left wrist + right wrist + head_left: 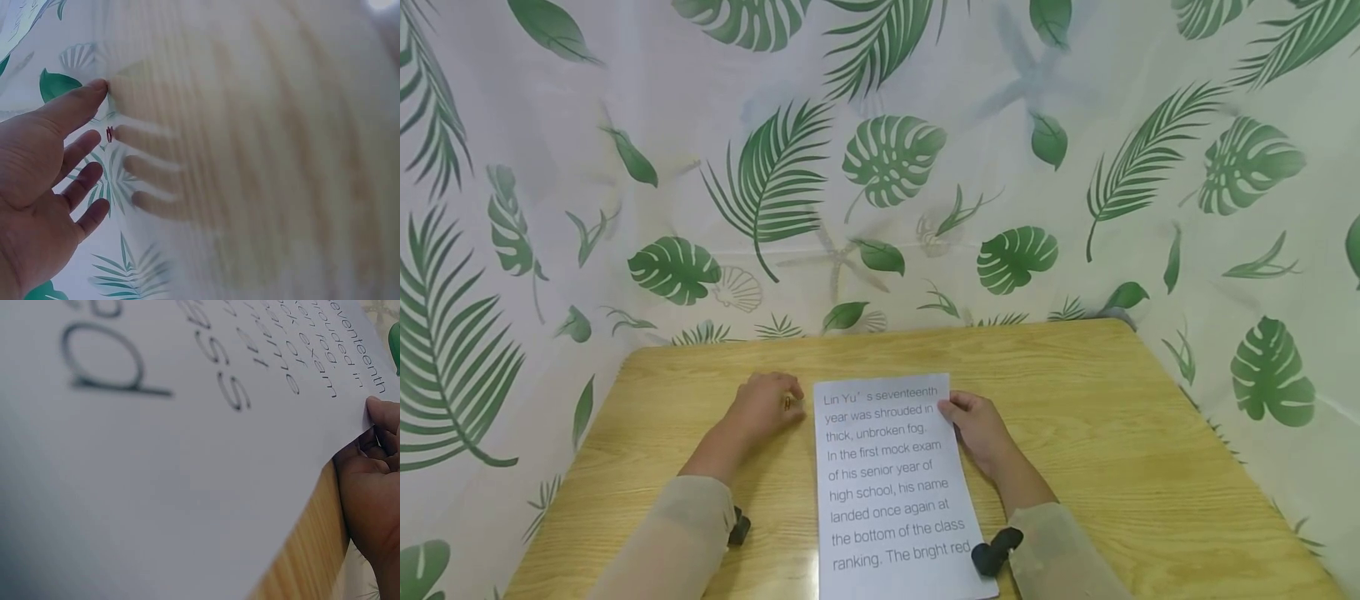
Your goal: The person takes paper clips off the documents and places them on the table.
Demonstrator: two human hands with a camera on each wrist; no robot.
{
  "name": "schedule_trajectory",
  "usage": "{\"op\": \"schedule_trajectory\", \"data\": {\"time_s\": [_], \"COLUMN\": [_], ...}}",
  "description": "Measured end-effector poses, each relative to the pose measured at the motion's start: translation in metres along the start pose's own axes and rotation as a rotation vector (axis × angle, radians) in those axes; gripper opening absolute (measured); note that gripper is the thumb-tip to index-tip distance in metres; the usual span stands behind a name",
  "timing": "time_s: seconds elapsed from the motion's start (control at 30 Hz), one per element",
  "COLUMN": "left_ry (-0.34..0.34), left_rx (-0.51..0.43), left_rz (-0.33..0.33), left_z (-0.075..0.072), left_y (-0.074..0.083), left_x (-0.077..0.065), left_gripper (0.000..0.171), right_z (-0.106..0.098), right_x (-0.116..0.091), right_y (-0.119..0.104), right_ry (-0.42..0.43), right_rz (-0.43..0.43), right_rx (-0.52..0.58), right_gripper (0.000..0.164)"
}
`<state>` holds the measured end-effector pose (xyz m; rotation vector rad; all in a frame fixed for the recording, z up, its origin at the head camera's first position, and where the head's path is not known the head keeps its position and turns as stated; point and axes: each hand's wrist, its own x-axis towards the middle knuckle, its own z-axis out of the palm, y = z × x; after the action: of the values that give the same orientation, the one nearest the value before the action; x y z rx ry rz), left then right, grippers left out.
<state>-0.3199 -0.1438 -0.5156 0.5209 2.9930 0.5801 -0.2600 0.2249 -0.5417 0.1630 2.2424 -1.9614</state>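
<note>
A white printed sheet of paper [887,483] lies lengthwise on the wooden table, its large black text facing me. My right hand [983,429] pinches its right edge near the top. The right wrist view shows the thumb [382,414] on the printed face and curled fingers beneath the edge. Left of the sheet, my left hand [765,406] is low over the table, thumb and fingers spread apart. In the left wrist view, a tiny red looped thing [109,134] sits right at a fingertip; from the head view it looks golden. Its kind is too small to make out.
The wooden table [1150,467] extends to both sides of the sheet. Behind and beside it hangs a white curtain [925,275] with green leaf prints. Each wrist carries a black camera mount [997,552] near the light sleeve [1063,554].
</note>
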Motion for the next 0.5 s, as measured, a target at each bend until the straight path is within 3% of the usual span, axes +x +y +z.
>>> {"op": "schedule_trajectory", "data": {"time_s": [0.3, 0.5], "left_ry": [-0.044, -0.042], "left_rx": [0.002, 0.013], "left_rz": [-0.043, -0.031], "left_z": [-0.0015, -0.0016], "left_y": [0.0021, 0.0021], "left_x": [-0.0028, -0.0040], "left_gripper": [0.020, 0.025], "right_z": [0.0006, 0.0001], "right_x": [0.0011, 0.0024], "right_y": [0.0007, 0.0019], "right_ry": [-0.003, 0.002], "right_rz": [-0.004, -0.005], "right_rx": [0.005, 0.003], "right_gripper": [0.036, 0.036]}}
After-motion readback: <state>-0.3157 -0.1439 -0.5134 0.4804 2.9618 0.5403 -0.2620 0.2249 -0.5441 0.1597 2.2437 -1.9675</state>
